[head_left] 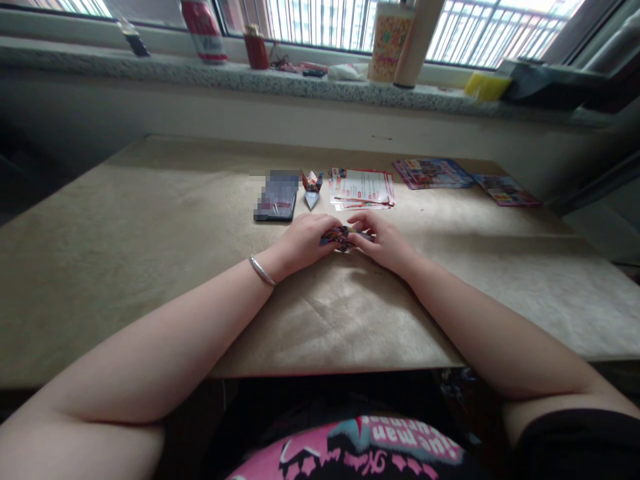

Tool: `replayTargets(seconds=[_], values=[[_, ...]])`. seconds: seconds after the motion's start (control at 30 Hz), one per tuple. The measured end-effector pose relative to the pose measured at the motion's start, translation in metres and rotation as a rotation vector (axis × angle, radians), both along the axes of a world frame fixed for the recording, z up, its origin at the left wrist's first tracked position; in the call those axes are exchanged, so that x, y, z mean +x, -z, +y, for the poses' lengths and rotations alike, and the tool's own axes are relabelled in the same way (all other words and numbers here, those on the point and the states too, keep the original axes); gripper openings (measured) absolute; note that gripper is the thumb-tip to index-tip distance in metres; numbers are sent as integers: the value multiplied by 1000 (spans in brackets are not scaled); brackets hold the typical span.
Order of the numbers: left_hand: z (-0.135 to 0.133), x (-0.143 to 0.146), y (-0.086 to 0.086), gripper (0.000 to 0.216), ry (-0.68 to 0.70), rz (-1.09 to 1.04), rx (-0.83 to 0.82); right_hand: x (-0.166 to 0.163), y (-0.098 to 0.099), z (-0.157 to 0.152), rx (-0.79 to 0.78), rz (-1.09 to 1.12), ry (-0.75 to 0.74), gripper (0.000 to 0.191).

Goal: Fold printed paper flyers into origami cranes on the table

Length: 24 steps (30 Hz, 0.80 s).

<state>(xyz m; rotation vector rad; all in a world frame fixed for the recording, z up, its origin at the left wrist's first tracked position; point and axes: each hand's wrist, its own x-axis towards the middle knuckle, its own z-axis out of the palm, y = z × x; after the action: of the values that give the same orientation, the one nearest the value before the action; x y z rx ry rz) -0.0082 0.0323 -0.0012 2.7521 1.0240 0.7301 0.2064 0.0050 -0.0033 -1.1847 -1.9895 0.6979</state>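
Between my two hands, just above the table, is a piece of folded, colourfully printed paper (pixel 342 237). My left hand (pixel 313 235) pinches its left side, thumb below and fingers on top. On the other side my right hand (pixel 379 239) grips the paper's right part with thumb and fingers. Parts of the paper are covered by the fingers, so its full shape is hidden. Just beyond the hands stands a small folded paper figure (pixel 313 189), printed on top with a pale pointed end. To its left lies a dark phone-like slab (pixel 278 197), partly pixelated.
A loose pile of red-edged printed sheets (pixel 364 187) lies beyond my right hand. Farther right are a stack of colourful sheets (pixel 433 173) and another (pixel 506 191). Along the windowsill (pixel 320 83) stand a can (pixel 204 30), a red container (pixel 256 48) and a patterned cup (pixel 390 41).
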Motion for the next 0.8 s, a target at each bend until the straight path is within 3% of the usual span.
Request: replayTargets(seconds=[0.1,0.43,0.63,0.8], values=[[-2,0,0,18,25,-28,23,-1,0,0,50,-42,2,16],[-4,-1,-3,12,49,-37,149,2,-3,-3,285,-233,6,2],[-3,-3,-2,12,105,-33,144,1,-7,-4,424,-486,-46,7],[-6,-3,-6,12,148,90,176,2,-3,-1,503,-585,-121,13]])
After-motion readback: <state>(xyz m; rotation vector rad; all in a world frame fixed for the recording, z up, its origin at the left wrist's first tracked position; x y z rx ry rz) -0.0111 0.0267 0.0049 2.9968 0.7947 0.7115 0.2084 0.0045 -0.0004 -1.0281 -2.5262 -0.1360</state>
